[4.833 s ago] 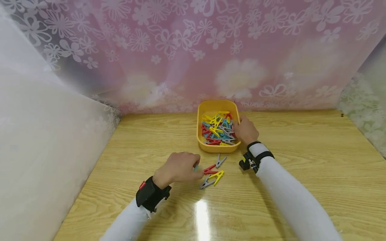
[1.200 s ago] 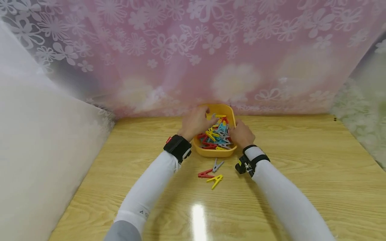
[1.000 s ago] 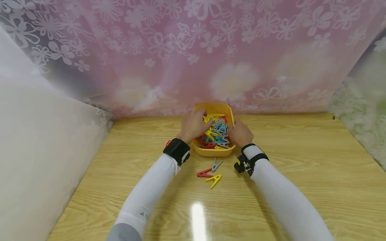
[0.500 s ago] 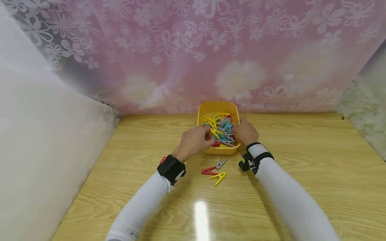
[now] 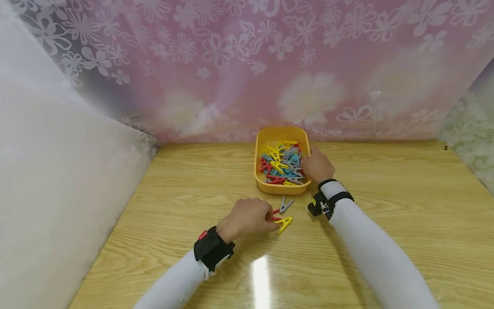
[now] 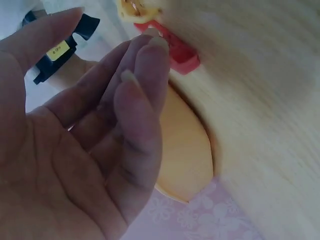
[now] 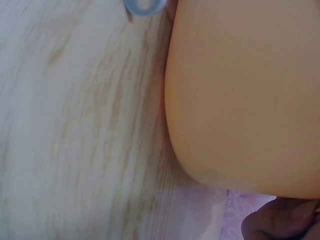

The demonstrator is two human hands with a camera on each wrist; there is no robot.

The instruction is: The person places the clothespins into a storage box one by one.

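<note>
In the head view my left hand hovers low over the table beside a red clothespin, partly hiding it. The left wrist view has the fingertips against or just above that red pin, with the thumb held well apart and nothing pinched. A yellow clothespin and a grey clothespin lie close by. My right hand grips the right rim of a yellow plastic box; its fingers are partly hidden. Inside is a pile of red, yellow, blue and grey clothespins.
The box stands on a wood-grain table, close to a pink floral curtain at the back. A pale sheet borders the left side. Light glares off the tabletop near the front.
A grey clothespin lying on the table at first is gone from there. My left hand was over the box with a grey pin, then came back down to the loose pins. The right hand stays at the rim.
</note>
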